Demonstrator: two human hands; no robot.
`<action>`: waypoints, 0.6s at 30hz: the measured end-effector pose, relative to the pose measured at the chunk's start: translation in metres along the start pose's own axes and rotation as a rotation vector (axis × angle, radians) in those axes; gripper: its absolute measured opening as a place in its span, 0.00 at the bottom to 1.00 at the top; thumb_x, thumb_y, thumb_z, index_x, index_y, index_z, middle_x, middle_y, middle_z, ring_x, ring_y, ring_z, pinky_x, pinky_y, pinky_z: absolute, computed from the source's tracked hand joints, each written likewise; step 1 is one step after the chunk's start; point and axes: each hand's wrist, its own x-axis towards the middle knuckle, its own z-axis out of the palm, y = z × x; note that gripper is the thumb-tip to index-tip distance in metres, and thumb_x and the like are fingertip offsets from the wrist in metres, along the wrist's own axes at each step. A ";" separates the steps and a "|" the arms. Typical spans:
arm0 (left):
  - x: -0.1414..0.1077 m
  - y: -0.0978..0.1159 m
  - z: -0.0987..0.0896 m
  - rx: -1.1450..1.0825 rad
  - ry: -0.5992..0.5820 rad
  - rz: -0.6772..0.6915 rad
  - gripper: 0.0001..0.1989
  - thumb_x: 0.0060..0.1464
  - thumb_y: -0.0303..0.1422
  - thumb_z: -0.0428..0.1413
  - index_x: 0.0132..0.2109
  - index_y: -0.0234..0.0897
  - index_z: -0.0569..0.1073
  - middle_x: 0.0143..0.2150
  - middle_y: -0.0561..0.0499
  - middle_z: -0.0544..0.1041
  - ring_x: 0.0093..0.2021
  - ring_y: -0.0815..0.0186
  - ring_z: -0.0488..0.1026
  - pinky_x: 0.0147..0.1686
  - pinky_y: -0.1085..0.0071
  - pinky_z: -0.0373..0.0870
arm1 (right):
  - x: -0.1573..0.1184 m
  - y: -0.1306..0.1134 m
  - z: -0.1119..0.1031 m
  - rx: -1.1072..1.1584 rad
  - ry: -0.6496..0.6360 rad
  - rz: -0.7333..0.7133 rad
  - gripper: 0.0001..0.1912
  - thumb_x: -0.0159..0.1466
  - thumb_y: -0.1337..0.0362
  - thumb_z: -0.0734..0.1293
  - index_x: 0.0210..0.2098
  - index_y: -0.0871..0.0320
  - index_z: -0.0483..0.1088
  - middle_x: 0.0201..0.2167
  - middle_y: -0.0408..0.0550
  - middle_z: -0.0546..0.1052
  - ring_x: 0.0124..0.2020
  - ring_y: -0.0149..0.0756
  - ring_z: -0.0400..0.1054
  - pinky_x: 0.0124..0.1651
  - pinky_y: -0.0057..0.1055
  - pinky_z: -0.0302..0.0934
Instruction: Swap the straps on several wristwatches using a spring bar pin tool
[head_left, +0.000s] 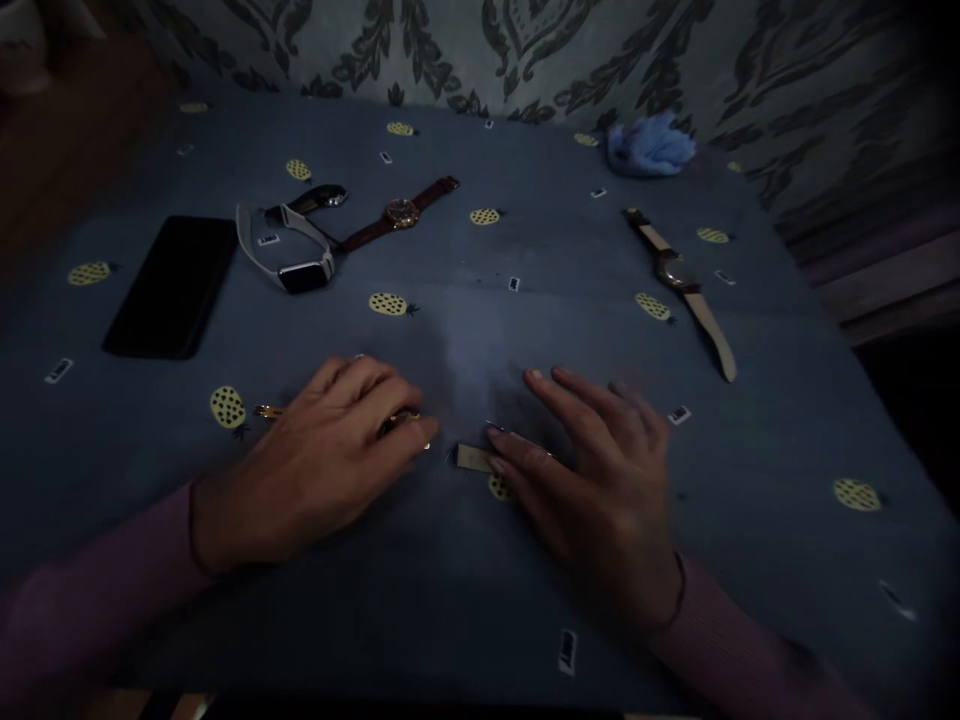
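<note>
My left hand (322,460) is curled over a gold-coloured watch (405,415), mostly hidden beneath the fingers. A gold end of its band (268,411) sticks out on the left. Thumb and forefinger of my right hand (592,470) pinch a short watch strap (474,458) with a pale underside and dark end; the other fingers are spread above the cloth. A thin metallic piece (495,426) shows by the right forefinger, too small to name. Between the watch and the strap there is a narrow gap.
Behind my left hand lie a black phone (172,290), a white-banded smartwatch (304,275), a dark watch (326,197) and a brown-strapped watch (403,212). Another watch (677,270) is at the right. A crumpled blue cloth (651,145) rests near the wall on the pineapple-print tablecloth (750,580).
</note>
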 end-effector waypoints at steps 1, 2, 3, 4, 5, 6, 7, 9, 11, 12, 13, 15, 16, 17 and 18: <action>0.001 0.005 0.000 0.005 0.022 0.008 0.08 0.63 0.23 0.50 0.45 0.32 0.73 0.43 0.45 0.74 0.44 0.59 0.65 0.41 0.62 0.62 | 0.000 -0.001 -0.001 -0.013 0.012 -0.009 0.05 0.66 0.64 0.67 0.35 0.54 0.76 0.55 0.56 0.73 0.57 0.57 0.65 0.56 0.61 0.54; 0.002 0.009 0.001 0.004 0.051 0.005 0.08 0.63 0.22 0.50 0.41 0.32 0.74 0.39 0.47 0.74 0.41 0.61 0.64 0.39 0.63 0.61 | -0.001 -0.002 -0.001 -0.021 0.020 -0.025 0.04 0.66 0.64 0.67 0.36 0.54 0.75 0.54 0.56 0.73 0.57 0.57 0.64 0.57 0.61 0.53; 0.003 0.014 0.002 0.002 0.083 -0.002 0.09 0.63 0.21 0.50 0.37 0.32 0.74 0.36 0.48 0.73 0.38 0.62 0.64 0.37 0.63 0.60 | -0.001 -0.003 -0.001 -0.021 0.022 -0.046 0.04 0.65 0.64 0.67 0.36 0.55 0.75 0.54 0.57 0.74 0.56 0.56 0.65 0.57 0.60 0.54; 0.004 0.018 0.004 -0.003 0.087 -0.019 0.10 0.63 0.21 0.49 0.35 0.32 0.74 0.35 0.48 0.73 0.37 0.62 0.63 0.35 0.63 0.60 | -0.002 -0.003 0.000 -0.012 0.020 -0.063 0.04 0.66 0.64 0.67 0.37 0.56 0.75 0.53 0.58 0.74 0.55 0.55 0.65 0.55 0.57 0.56; 0.006 0.021 0.005 -0.014 0.107 -0.041 0.11 0.62 0.21 0.49 0.34 0.32 0.74 0.34 0.48 0.73 0.35 0.63 0.62 0.34 0.64 0.59 | -0.003 -0.004 0.001 0.005 0.013 -0.074 0.04 0.66 0.65 0.67 0.38 0.57 0.74 0.52 0.59 0.75 0.52 0.53 0.67 0.52 0.53 0.59; 0.007 0.024 0.007 -0.028 0.101 -0.069 0.11 0.63 0.21 0.49 0.34 0.32 0.74 0.33 0.48 0.72 0.35 0.63 0.61 0.34 0.64 0.60 | -0.004 -0.005 0.002 0.028 0.002 -0.077 0.04 0.66 0.66 0.66 0.39 0.58 0.74 0.49 0.58 0.75 0.49 0.51 0.68 0.48 0.49 0.62; 0.009 0.026 0.008 -0.044 0.098 -0.091 0.11 0.63 0.23 0.50 0.34 0.32 0.74 0.33 0.48 0.72 0.35 0.63 0.61 0.34 0.63 0.60 | -0.004 -0.006 0.003 0.053 -0.011 -0.072 0.05 0.66 0.67 0.65 0.39 0.58 0.74 0.46 0.57 0.76 0.46 0.48 0.68 0.44 0.45 0.63; 0.012 0.029 0.011 -0.061 0.083 -0.137 0.11 0.63 0.26 0.50 0.34 0.32 0.74 0.33 0.48 0.71 0.35 0.62 0.60 0.35 0.63 0.61 | -0.005 -0.007 0.005 0.097 -0.035 -0.061 0.06 0.67 0.69 0.64 0.39 0.59 0.74 0.40 0.55 0.76 0.39 0.44 0.67 0.38 0.40 0.64; 0.015 0.031 0.013 -0.056 0.064 -0.173 0.10 0.63 0.28 0.51 0.33 0.33 0.73 0.33 0.48 0.71 0.35 0.62 0.60 0.35 0.62 0.61 | -0.004 -0.008 0.006 0.129 -0.058 -0.052 0.08 0.68 0.69 0.62 0.36 0.60 0.73 0.34 0.53 0.75 0.34 0.41 0.65 0.35 0.37 0.64; 0.015 0.033 0.014 -0.048 0.063 -0.187 0.10 0.63 0.28 0.52 0.33 0.33 0.73 0.33 0.48 0.71 0.35 0.61 0.60 0.35 0.62 0.61 | -0.003 -0.008 0.005 0.138 -0.070 -0.042 0.10 0.69 0.68 0.61 0.33 0.60 0.72 0.32 0.53 0.74 0.33 0.40 0.65 0.34 0.36 0.64; 0.016 0.035 0.015 -0.039 0.066 -0.197 0.10 0.63 0.28 0.52 0.32 0.33 0.72 0.33 0.48 0.70 0.35 0.61 0.60 0.34 0.62 0.61 | -0.003 -0.008 0.005 0.146 -0.085 -0.028 0.11 0.69 0.67 0.60 0.32 0.60 0.71 0.31 0.52 0.73 0.32 0.39 0.65 0.33 0.35 0.63; 0.017 0.039 0.016 -0.020 0.059 -0.224 0.11 0.63 0.27 0.51 0.31 0.33 0.71 0.32 0.48 0.70 0.35 0.61 0.60 0.34 0.63 0.60 | -0.003 -0.007 0.004 0.168 -0.131 0.015 0.13 0.70 0.64 0.59 0.30 0.59 0.68 0.31 0.51 0.72 0.31 0.38 0.67 0.30 0.33 0.63; 0.018 0.041 0.017 -0.008 0.050 -0.238 0.11 0.63 0.26 0.50 0.31 0.33 0.71 0.32 0.48 0.69 0.35 0.62 0.60 0.33 0.63 0.60 | -0.003 -0.006 0.004 0.186 -0.156 0.039 0.13 0.71 0.63 0.58 0.31 0.58 0.67 0.31 0.51 0.71 0.31 0.38 0.68 0.29 0.32 0.63; 0.018 0.044 0.017 0.008 0.035 -0.250 0.11 0.63 0.25 0.49 0.31 0.34 0.70 0.32 0.48 0.69 0.35 0.62 0.60 0.33 0.63 0.60 | -0.003 -0.006 0.004 0.210 -0.178 0.061 0.13 0.71 0.62 0.58 0.31 0.58 0.66 0.31 0.50 0.71 0.31 0.37 0.69 0.28 0.31 0.63; 0.018 0.046 0.017 0.027 0.014 -0.258 0.12 0.62 0.24 0.49 0.31 0.34 0.70 0.32 0.48 0.69 0.34 0.61 0.60 0.33 0.63 0.60 | -0.004 -0.006 0.004 0.233 -0.193 0.080 0.12 0.71 0.62 0.58 0.32 0.57 0.65 0.31 0.49 0.71 0.30 0.37 0.69 0.27 0.31 0.62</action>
